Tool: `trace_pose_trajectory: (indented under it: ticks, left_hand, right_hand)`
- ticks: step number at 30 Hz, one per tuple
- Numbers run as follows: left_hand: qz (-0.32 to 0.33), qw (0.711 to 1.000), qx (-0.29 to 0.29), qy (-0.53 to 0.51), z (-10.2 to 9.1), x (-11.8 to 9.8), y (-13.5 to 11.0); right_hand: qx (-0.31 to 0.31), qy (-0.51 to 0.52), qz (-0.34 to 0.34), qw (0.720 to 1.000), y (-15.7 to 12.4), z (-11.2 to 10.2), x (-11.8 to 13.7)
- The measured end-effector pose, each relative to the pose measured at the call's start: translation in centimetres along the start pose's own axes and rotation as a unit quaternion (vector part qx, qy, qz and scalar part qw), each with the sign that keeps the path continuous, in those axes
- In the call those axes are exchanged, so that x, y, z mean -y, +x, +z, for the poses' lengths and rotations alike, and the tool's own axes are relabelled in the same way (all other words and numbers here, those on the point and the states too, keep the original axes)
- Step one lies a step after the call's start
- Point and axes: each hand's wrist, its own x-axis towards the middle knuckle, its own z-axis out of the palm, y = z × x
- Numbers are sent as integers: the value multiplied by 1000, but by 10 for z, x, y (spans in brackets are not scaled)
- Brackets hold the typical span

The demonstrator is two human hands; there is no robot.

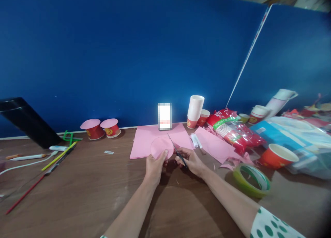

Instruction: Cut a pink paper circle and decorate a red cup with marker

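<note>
My left hand (156,165) pinches the lower edge of a round pink paper disc (159,146), thumb on top. Close by on the right, my right hand (190,161) is closed around the dark handles of a pair of scissors (178,152). The blades point up and left, along the disc's right edge; whether they touch it I cannot tell. Beneath and behind the disc lies a stack of pink paper sheets (141,141). A lit phone-like screen (164,116), blurred out, stands at the back of the stack.
Two red cups (95,131) topped with pink discs stand left. A black cylinder (31,122) leans by several pens. To the right are stacked paper cups (196,108), glue sticks (196,140), pink scraps (217,146), a red bag (230,127), green tape (239,179) and an orange cup (271,158).
</note>
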Motion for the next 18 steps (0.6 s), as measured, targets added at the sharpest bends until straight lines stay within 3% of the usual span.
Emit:
trace_pose_trajectory:
  ticks: [18]
  left_hand:
    - [-11, 1000, 0, -10, -2, 3, 2]
  right_hand:
    - [-7, -10, -7, 1000, -1, 2, 7]
